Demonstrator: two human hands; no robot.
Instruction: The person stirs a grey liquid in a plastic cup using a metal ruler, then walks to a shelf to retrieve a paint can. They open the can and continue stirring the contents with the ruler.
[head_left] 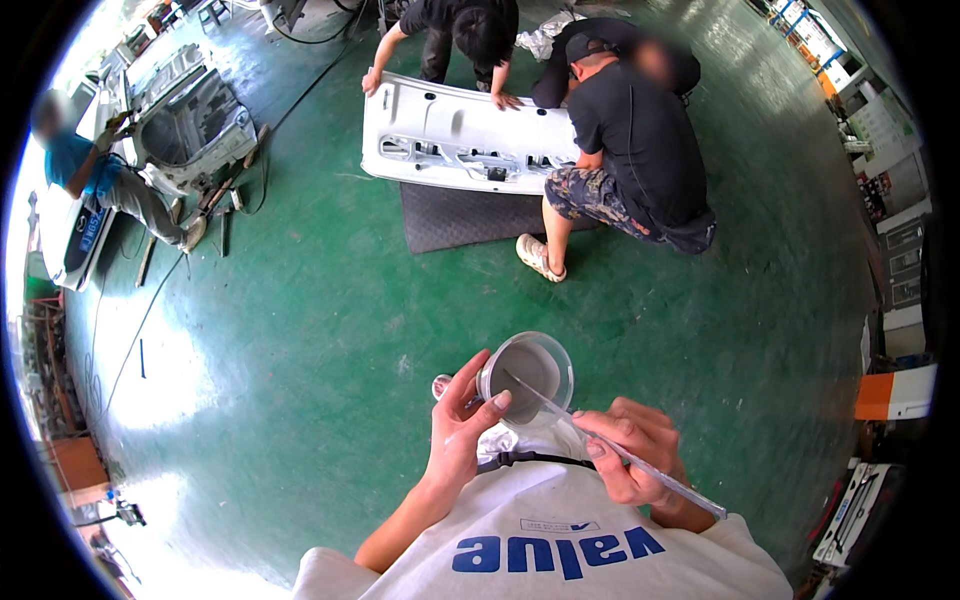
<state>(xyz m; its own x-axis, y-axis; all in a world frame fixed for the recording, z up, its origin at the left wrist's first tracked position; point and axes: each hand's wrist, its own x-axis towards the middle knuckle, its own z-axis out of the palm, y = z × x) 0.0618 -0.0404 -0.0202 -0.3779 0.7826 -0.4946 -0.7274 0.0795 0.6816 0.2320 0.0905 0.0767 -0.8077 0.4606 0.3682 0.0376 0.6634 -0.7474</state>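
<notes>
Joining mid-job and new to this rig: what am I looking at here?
There is no machine; these are a person's bare hands. The one picture comes from a wide fisheye camera on their head, looking down, so straight edges bend near the rim. The left hand holds a clear cup with grey material inside; the right hand holds a thin stick whose tip is in the cup. Ahead, on the green floor, lies a dark mat, with people around a white panel.
</notes>
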